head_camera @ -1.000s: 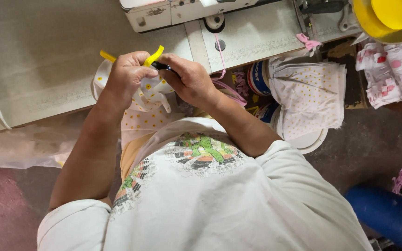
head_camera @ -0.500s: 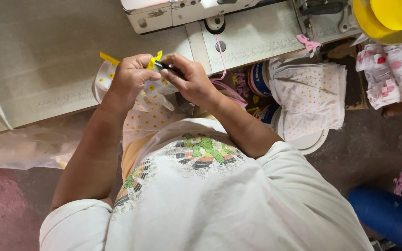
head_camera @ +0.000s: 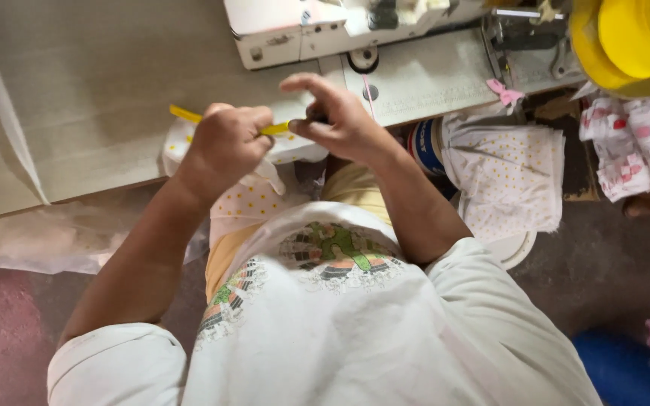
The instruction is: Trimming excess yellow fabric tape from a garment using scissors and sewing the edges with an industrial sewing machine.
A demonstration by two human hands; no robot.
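Both hands have risen; left hand grip clamps the yellow strip, right hand pinches a small dark tool.

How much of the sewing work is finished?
A stack of dotted white pieces lies folded at the right, seemingly finished. The left hand grips a yellow strip on another dotted piece; the right hand pinches something small and dark. How much remains is unclear.

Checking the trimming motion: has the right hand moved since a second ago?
Yes. The right hand has lifted off the left hand, its fingers now opened toward the sewing machine.
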